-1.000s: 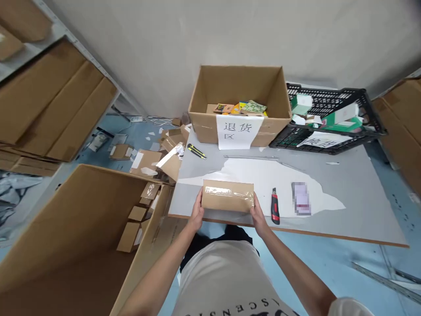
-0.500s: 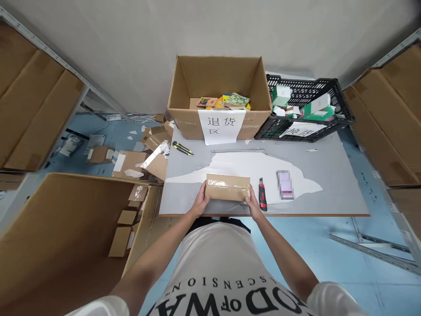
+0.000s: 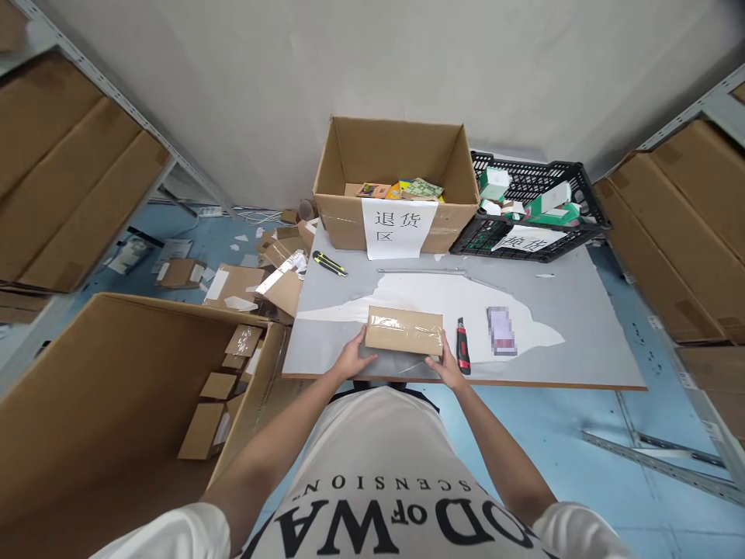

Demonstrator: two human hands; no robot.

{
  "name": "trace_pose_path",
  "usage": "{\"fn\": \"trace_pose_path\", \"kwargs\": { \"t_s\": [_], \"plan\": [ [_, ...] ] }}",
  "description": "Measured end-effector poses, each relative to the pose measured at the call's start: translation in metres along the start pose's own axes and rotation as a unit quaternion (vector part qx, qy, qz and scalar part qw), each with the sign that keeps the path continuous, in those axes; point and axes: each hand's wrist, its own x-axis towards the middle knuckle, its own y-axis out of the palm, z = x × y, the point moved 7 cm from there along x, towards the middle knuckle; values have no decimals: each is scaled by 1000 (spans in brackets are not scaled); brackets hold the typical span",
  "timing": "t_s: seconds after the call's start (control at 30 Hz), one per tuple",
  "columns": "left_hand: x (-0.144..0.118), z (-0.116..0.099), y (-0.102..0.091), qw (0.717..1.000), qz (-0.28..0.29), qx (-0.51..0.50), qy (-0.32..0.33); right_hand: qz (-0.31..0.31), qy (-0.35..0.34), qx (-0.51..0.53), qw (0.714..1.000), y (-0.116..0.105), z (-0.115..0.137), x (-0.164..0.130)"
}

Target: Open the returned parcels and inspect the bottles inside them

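A small brown cardboard box (image 3: 403,331), with shiny clear tape across its top, lies at the table's near side. My left hand (image 3: 351,357) is at its left end, the fingers against the side and the thumb along the near edge. At the right end, my right hand (image 3: 445,365) holds it likewise, with its thumb pointing inward below the near edge. Close to that hand is a red and black utility knife (image 3: 462,346). A phone-like lilac item (image 3: 501,331), pixelated, lies further right.
A labelled carton (image 3: 343,221) with small colourful packs and a black crate (image 3: 535,247) of green-white boxes stand at the table's back. A yellow-black cutter (image 3: 330,264) lies at left. A large open carton (image 3: 145,310) and cardboard scraps (image 3: 279,260) are left of the table (image 3: 594,334).
Both thumbs have slid from the box's ends to below its near edge, further apart from the fingers. The box stays nearly in place while the camera view has shifted slightly.
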Motion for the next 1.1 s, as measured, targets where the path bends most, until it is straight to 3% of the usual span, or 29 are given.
{"fn": "trace_pose_path", "kwargs": {
  "t_s": [0.23, 0.4, 0.57, 0.77, 0.93, 1.1],
  "plan": [
    [3, 8, 0, 997, -4, 82, 9, -16, -7, -143, 990, -3, -3, 2],
    [3, -1, 0, 993, -41, 102, 31, -59, 13, -153, 986, -7, 2, 6],
    [-5, -22, -8, 991, -55, 116, 29, -35, -41, -136, 989, -13, 23, 11],
    [1, -40, -7, 996, -80, -10, 39, -58, -14, -123, 991, -26, 39, 23],
    [19, -27, -7, 992, -98, -85, -8, -73, 28, -129, 988, -27, 39, 40],
    [27, -14, -5, 988, -81, -129, -42, -74, 94, -76, 990, -22, 18, 57]
  ]
}}
